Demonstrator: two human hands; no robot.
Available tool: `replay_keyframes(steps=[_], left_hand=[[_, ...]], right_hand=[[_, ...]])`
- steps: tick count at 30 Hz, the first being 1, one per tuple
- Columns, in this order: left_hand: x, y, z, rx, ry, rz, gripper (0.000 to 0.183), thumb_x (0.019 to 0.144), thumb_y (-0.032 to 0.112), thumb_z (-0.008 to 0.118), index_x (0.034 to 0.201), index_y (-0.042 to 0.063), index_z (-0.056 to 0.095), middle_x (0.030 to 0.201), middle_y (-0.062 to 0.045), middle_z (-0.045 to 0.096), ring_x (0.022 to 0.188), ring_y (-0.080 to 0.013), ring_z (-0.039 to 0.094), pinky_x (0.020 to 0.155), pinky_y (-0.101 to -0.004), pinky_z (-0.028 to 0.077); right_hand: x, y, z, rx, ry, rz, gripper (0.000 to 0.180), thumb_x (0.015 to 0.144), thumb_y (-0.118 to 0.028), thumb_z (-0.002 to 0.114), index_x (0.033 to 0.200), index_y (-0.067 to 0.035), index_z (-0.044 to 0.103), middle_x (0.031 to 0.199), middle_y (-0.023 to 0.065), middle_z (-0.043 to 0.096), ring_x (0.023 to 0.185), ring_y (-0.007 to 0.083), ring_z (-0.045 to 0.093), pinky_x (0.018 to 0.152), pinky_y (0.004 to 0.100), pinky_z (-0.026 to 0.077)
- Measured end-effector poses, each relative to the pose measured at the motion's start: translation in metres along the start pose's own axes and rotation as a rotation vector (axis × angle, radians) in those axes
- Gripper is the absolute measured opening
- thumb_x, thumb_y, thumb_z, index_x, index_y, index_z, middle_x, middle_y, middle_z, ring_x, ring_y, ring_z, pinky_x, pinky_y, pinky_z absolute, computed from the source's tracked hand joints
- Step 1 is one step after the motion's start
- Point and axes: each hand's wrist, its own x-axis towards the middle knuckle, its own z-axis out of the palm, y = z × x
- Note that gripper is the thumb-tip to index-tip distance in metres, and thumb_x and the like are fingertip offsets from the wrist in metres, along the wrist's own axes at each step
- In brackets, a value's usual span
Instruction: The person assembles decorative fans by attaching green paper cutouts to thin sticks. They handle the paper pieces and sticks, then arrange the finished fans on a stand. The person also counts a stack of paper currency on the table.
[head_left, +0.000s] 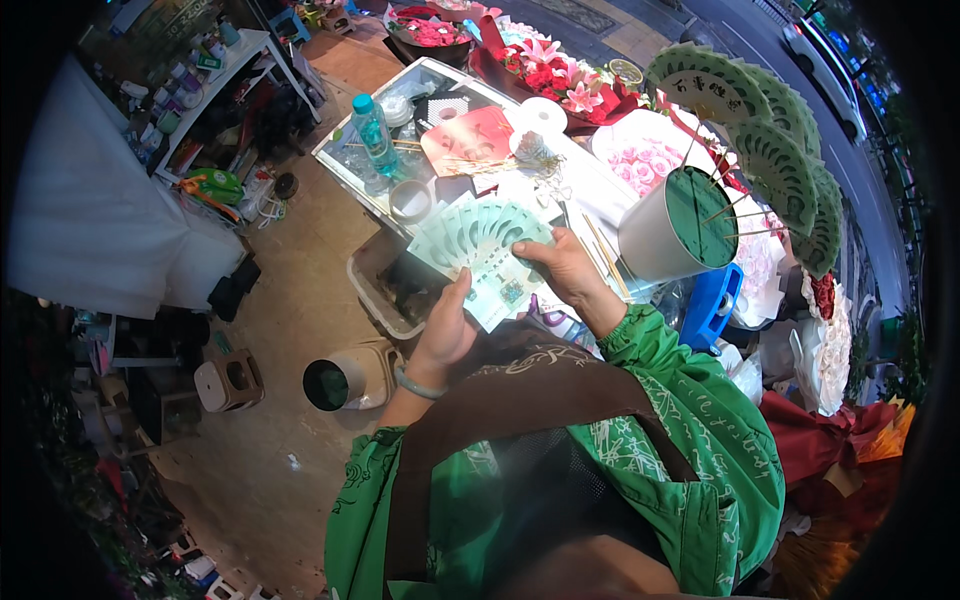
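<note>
My left hand (450, 330) grips the lower left of a fan of green banknotes (487, 247), its thumb lying on the notes. At the fan's right side, my right hand (562, 262) pinches the notes with the thumb on top. Right of my hands, a white bucket (651, 234) lies tilted with green floral foam (697, 217) in its mouth. Thin sticks from the foam carry several banknote fans (772, 169). On the table behind my hands are a tape roll (410, 202), a blue-green bottle (374, 135), a red card (469, 139) and wooden sticks (607, 255).
Bouquets (562, 75) line the table's far side, and more (825, 337) stand at the right. A blue plastic object (711, 307) is beside my right sleeve. An open container (386, 292) sits below the table edge. Stools (225, 382) and a dark-mouthed bucket (334, 384) are at left.
</note>
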Motion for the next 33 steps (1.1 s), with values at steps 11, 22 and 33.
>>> replay_keyframes(steps=[11,22,33], left_hand=[[-0.0004,0.0017,-0.0041,0.041,-0.078,-0.088,0.046,0.097,0.025,0.036,0.136,0.001,0.027,0.131,-0.015,0.044,0.116,-0.0314,0.049,0.086,-0.0538,0.049],[0.0,-0.002,0.0,0.026,0.007,-0.053,0.04,0.097,0.016,0.039,0.132,-0.002,0.033,0.125,-0.015,0.049,0.113,-0.0284,0.052,0.085,-0.0474,0.053],[0.0014,-0.0013,-0.0003,-0.073,0.015,-0.079,0.044,0.097,0.02,0.039,0.134,-0.002,0.029,0.128,-0.017,0.046,0.114,-0.0301,0.051,0.088,-0.0487,0.051]], right_hand=[[-0.0006,0.0012,-0.0001,-0.054,0.006,-0.026,0.028,0.077,-0.003,0.067,0.103,0.003,0.059,0.092,0.0093,0.065,0.078,0.0152,0.063,0.071,0.0269,0.052],[-0.0031,0.0063,0.006,-0.077,0.061,-0.087,0.029,0.078,-0.003,0.066,0.104,0.005,0.058,0.092,0.0104,0.065,0.076,0.0152,0.064,0.069,0.0263,0.052],[-0.0044,0.0063,0.0078,-0.1,0.052,-0.078,0.028,0.081,-0.008,0.064,0.105,0.005,0.057,0.092,0.0098,0.065,0.076,0.0143,0.063,0.068,0.0268,0.051]])
